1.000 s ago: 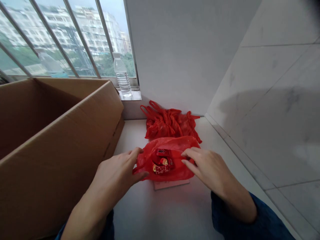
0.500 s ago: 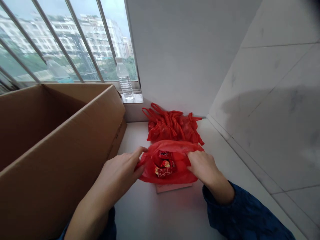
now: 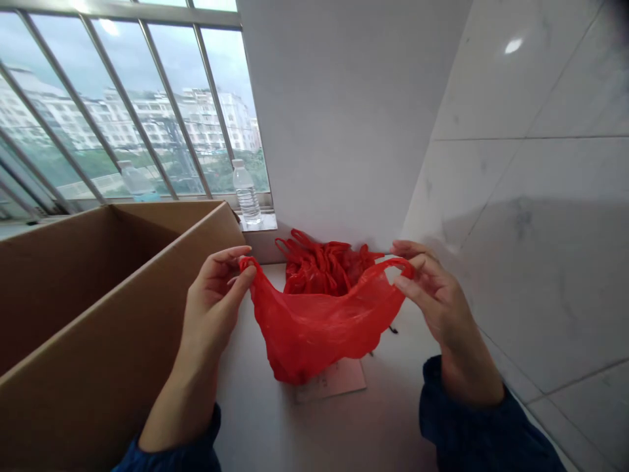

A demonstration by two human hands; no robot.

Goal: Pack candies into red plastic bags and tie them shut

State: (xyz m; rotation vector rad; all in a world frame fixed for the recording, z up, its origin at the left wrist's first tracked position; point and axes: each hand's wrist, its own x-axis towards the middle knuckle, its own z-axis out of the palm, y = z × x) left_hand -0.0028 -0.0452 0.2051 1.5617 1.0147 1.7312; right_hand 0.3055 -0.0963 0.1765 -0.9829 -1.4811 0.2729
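A thin red plastic bag point(image 3: 324, 328) hangs stretched between my two hands, above the white surface. My left hand point(image 3: 219, 288) pinches one handle between thumb and fingers. The other handle is gripped by my right hand point(image 3: 430, 288), its thumb pressed to the fingers. Whatever lies inside the bag is hidden by its front side. Behind it, several bunched red bags point(image 3: 324, 262) rest against the wall. Partly under the hanging bag lies a flat, pale card or booklet point(image 3: 341, 380).
A large open cardboard box point(image 3: 147, 282) fills the left side. On the window sill stand a clear bottle point(image 3: 246, 195) and, farther left, another bottle point(image 3: 137, 183) with bluish liquid. A tiled wall point(image 3: 550, 216) bounds the right side.
Both hands have moved apart and up to the bag's handles, lifting and stretching it. The red packets seen inside the bag are now hidden. The view has tilted upward.
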